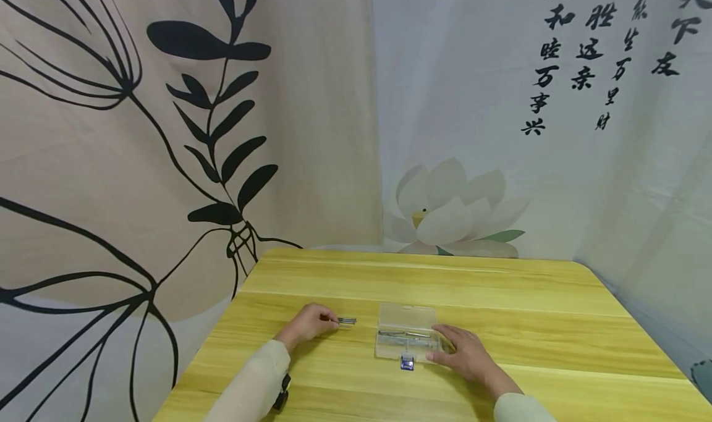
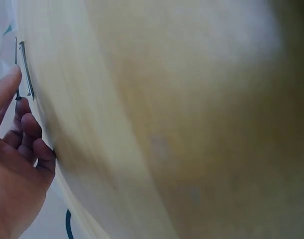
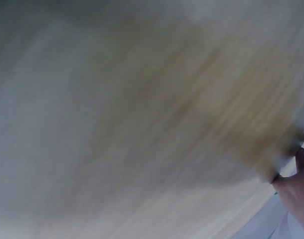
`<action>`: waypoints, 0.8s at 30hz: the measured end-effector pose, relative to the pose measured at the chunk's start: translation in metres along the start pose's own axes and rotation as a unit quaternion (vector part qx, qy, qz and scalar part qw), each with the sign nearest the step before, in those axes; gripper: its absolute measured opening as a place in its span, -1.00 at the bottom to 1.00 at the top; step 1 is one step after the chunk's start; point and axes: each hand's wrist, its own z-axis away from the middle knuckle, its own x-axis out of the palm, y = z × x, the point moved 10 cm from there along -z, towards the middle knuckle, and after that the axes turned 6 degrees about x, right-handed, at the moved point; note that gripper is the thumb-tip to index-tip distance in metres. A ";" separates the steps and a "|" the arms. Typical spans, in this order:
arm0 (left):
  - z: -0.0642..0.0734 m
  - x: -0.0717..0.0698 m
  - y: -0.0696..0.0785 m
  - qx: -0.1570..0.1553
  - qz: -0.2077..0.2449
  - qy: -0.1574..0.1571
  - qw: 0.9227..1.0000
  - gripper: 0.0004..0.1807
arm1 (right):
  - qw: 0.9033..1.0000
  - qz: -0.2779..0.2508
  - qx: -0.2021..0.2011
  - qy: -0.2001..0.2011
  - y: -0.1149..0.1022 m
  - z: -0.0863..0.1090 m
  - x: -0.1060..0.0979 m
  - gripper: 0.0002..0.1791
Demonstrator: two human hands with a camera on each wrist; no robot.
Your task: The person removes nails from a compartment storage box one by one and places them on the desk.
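My left hand (image 1: 316, 320) is at the left of the table, thumb and forefinger pinching a thin metal nail (image 2: 16, 55). More nails (image 2: 26, 69) lie on the wood just beyond those fingertips, side by side. To their right sits a clear plastic box (image 1: 380, 349) with its lid (image 1: 408, 316) tipped back toward the far side. Inside the box, long thin metal pieces (image 1: 403, 333) lie across the back compartment. My right hand (image 1: 464, 353) grips the box's right end, thumb at the front corner and fingers at the back. Blur covers most of the right wrist view.
A small dark blue piece (image 1: 407, 363) is at the box's front edge. The yellow wooden table (image 1: 528, 304) has a rounded far right corner. Behind it hangs a printed curtain (image 1: 322, 131). A black strap (image 1: 282, 392) shows by the left sleeve.
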 end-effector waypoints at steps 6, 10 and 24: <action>-0.001 0.001 -0.001 0.002 -0.025 0.003 1.000 -0.94 | 1.000 -0.004 -0.002 0.001 0.001 -0.002 0.001 -0.20; 0.000 0.000 0.000 0.003 -0.046 -0.002 0.999 -0.93 | 1.000 -0.009 0.000 -0.002 0.002 -0.003 0.002 -0.20; 0.005 -0.011 -0.003 0.003 -0.087 0.009 0.996 -0.92 | 1.000 0.001 -0.008 0.001 -0.002 0.000 0.000 -0.21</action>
